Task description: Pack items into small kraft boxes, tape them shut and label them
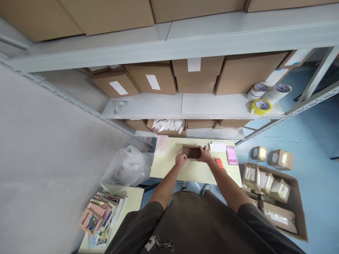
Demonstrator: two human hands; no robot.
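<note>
My left hand and my right hand grip opposite ends of a small open kraft cardboard box, which has a dark inside. The box is held just above or on the pale yellow table; I cannot tell which. To the right of my right hand lies an orange object, partly hidden by my forearm. Beyond it are a pink packet and white sheets of paper. A pale pink sheet lies at the table's far left corner.
Grey metal shelves ahead hold cardboard cartons and tape rolls. A clear plastic bag sits left of the table. A low table holds colourful printed booklets. On the blue floor at right, a carton lid holds small boxes.
</note>
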